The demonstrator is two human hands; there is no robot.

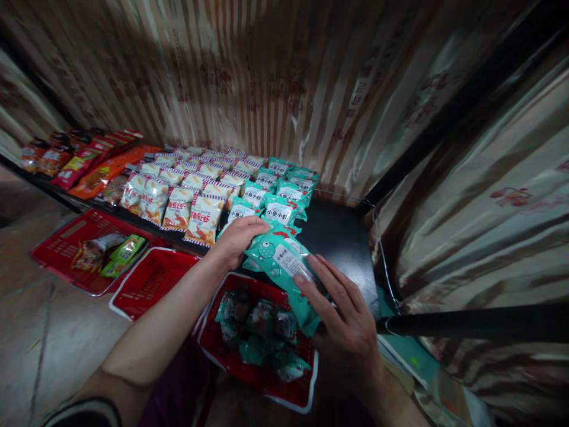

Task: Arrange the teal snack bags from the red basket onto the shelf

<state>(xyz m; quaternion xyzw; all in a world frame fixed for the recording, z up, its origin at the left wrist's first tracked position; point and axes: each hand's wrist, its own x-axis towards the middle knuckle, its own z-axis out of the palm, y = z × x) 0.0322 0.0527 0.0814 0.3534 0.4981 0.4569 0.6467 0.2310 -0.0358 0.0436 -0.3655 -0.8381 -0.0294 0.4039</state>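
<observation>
A teal snack bag (287, 261) with a fish drawing and a white label hangs tilted between my hands, over the shelf's front edge. My left hand (242, 240) is closed on its upper left end. At the lower right side, my right hand (344, 302) grips the same bag, its fingers laid across the front and its thumb hidden. Beneath them stands a red basket (291, 398) with several more teal bags (262, 320) inside. Matching teal packs (279, 210) stand in rows on the shelf, just behind the held one.
White shrimp-snack bags (202, 213) fill the dark shelf's (344, 237) middle; orange and red packs (100, 172) lie farther left. Two more red baskets, one with packets (127, 252) inside and another (155, 279), stand below. Patterned curtain (275, 77) hangs behind; a black post (427, 118) rises right.
</observation>
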